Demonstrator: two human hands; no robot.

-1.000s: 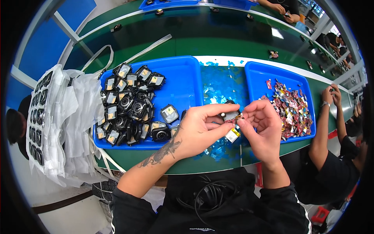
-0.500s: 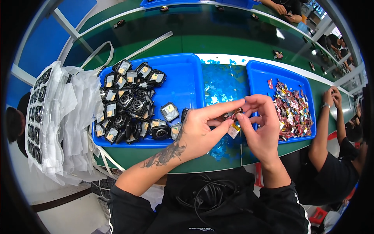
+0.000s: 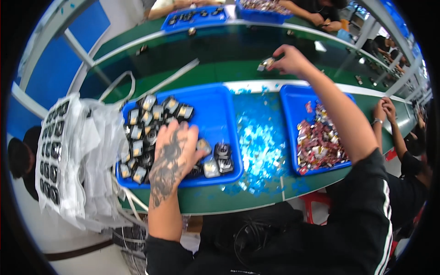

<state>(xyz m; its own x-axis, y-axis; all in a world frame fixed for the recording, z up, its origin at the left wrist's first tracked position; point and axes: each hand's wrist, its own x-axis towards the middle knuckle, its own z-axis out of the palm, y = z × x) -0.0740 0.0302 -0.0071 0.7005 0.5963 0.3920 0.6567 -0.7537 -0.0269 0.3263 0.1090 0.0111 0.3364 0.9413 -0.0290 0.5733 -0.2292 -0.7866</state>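
Note:
My left hand (image 3: 176, 149) is over the left blue tray (image 3: 233, 137), back up. Its fingers are apart and reach into a pile of black watch cases (image 3: 153, 112); the fingertips are partly hidden, and no held thing shows. My right hand (image 3: 293, 62) is stretched out over the green conveyor belt beyond the trays. Between its thumb and fingers it pinches a small electronic module (image 3: 265, 64), dark with a pale silvery part. A few more watch cases (image 3: 223, 151) lie near the left tray's right wall.
Blue film scraps (image 3: 259, 151) litter the green table between the trays. The right blue tray (image 3: 288, 133) holds many small red and silver parts (image 3: 321, 142). Stacked white trays (image 3: 87, 160) stand at the left. Beside me is a co-worker's hand (image 3: 385, 110); others sit across the belt.
My hands were together over the blue scraps, fingering a small part. They have separated: the left to the watch cases, the right forward over the belt with the module. The view has shifted.

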